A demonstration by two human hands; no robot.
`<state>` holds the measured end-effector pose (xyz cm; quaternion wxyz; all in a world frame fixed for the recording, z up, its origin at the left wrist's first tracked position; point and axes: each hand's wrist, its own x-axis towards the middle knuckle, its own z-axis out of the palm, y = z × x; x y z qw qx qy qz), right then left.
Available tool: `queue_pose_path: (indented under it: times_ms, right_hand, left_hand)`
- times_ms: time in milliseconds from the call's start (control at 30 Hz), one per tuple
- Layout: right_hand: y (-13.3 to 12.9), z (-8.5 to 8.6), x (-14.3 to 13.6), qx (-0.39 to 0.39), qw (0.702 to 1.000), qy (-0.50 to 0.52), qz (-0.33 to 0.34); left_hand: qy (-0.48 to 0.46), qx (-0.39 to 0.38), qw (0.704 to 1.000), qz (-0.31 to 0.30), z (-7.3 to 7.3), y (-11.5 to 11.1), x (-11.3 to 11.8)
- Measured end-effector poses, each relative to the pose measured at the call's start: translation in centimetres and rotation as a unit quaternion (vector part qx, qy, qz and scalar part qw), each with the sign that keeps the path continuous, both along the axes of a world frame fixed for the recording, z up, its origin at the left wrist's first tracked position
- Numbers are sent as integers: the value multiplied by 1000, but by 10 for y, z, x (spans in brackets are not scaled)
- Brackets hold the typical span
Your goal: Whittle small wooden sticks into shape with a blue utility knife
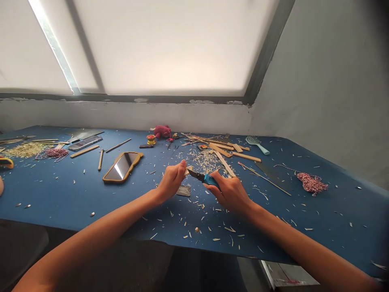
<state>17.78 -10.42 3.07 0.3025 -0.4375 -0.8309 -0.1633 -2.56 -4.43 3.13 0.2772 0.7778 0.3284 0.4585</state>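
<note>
My left hand (pixel 170 179) is closed around a short piece of pale wood (pixel 187 170), most of it hidden by the fingers. In my right hand (pixel 232 192) is a utility knife (pixel 210 181) with a blue handle, its dark blade pointing left at the wood. Blade and wood meet, or nearly so. Below them a small grey flat piece (pixel 183 191) lies on the blue tabletop (pixel 127 211). A heap of wood shavings (pixel 209 161) sits just beyond the knife, and a pale wooden strip (pixel 224 163) slants across its right side.
A phone in a yellow case (pixel 122 167) lies left of my hands. Behind are a maroon toy (pixel 162 131) and wooden sticks (pixel 220 149). To the right are a hairbrush (pixel 257 144) and red-white string (pixel 312 183). Another phone (pixel 85 142) and part of another person's hand (pixel 1 185) are far left.
</note>
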Motion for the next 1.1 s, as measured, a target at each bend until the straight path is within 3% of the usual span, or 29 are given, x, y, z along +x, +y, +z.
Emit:
queue_pose_path:
  times_ms: [900, 1100]
  right_hand:
    - [5, 1, -6, -46, 998, -23, -28]
    - [28, 1, 22, -82, 978, -23, -193]
  left_hand:
    - [-48, -39, 998, 6, 1, -6, 1]
    - [50, 73, 991, -105, 4, -30, -1]
